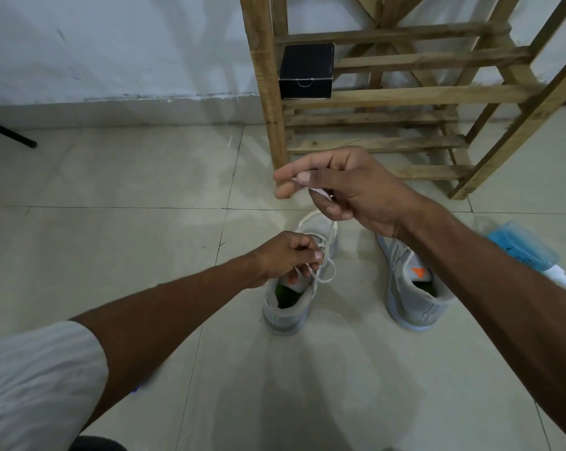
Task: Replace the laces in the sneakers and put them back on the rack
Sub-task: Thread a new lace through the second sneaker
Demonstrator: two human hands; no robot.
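Two grey sneakers stand on the tiled floor, toes pointing toward the rack. The left sneaker (288, 307) has a white lace (327, 271) looped over its tongue. My left hand (285, 258) pinches that lace just above the shoe's opening. My right hand (343, 187) is raised above the shoe's toe and pinches the lace's other end between thumb and fingers. The right sneaker (412, 294) stands beside it, partly hidden by my right forearm; no lace shows on it. The wooden rack (389, 96) stands behind both.
A black box (306, 71) sits on a rack shelf at the left post. A blue plastic packet (522, 249) lies on the floor right of the shoes. A black stand leg (11, 135) crosses the floor at far left, near the wall.
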